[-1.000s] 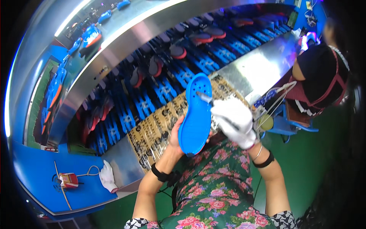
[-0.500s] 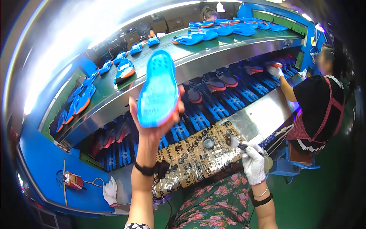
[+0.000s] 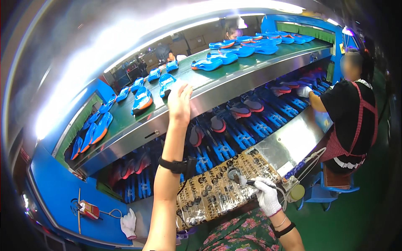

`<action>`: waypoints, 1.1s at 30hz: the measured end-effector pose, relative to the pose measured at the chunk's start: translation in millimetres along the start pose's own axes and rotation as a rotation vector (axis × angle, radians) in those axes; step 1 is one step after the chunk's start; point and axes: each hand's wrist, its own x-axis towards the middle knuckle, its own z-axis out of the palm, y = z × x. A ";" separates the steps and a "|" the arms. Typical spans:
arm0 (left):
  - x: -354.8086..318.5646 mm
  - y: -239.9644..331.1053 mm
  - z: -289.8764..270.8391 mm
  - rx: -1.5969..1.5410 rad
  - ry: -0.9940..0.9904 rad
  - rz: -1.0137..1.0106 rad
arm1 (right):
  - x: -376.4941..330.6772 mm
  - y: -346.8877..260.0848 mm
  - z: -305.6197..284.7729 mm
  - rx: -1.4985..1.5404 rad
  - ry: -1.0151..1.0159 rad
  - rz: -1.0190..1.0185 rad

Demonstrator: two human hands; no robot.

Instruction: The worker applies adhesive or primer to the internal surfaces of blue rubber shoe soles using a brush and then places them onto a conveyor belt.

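My bare left hand [image 3: 180, 104] is raised at the edge of the upper green conveyor belt [image 3: 197, 79], fingers stretched out. Just beyond its fingertips a blue shoe sole [image 3: 167, 82] lies on the belt; whether the hand still touches it I cannot tell. My right hand [image 3: 266, 196], in a white knit glove, is closed around the dark handle of a brush [image 3: 250, 183]. The brush's pale bristles are at a small round dish [image 3: 234, 173], which sits on a work surface [image 3: 209, 196] covered with printed brown tape.
More blue and orange soles [image 3: 236, 51] lie along the belt. Under it, blue racks [image 3: 240, 133] carry grey-and-red shoe parts. A white glove [image 3: 128, 224] and a red box [image 3: 89, 210] are at left. A co-worker [image 3: 356, 108] in a red apron works at right.
The blue sole has gone from my left hand onto the belt, and that hand has reached forward. My right hand has brought the brush to the dish. The view has shifted slightly.
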 end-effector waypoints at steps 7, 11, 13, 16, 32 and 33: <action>71.9 -81.8 72.9 1.440 -0.181 0.387 | 10.3 -5.4 2.1 0.008 0.057 -0.010; 136.2 -114.3 71.2 1.576 -0.077 0.080 | 13.9 -8.9 -0.4 0.071 0.112 0.025; 150.7 -128.7 79.6 1.731 -0.039 0.014 | 17.6 -10.4 -12.1 0.098 0.102 0.023; 161.8 -121.3 62.3 1.680 -0.052 0.108 | 20.9 -8.0 -21.7 0.094 0.084 0.013; -99.0 13.5 52.6 -0.289 -0.204 -0.064 | 14.7 -19.1 -12.9 0.010 0.195 -0.056; -121.6 14.3 50.9 -0.248 -0.208 -0.086 | 15.6 -20.2 -11.9 -0.003 0.183 -0.081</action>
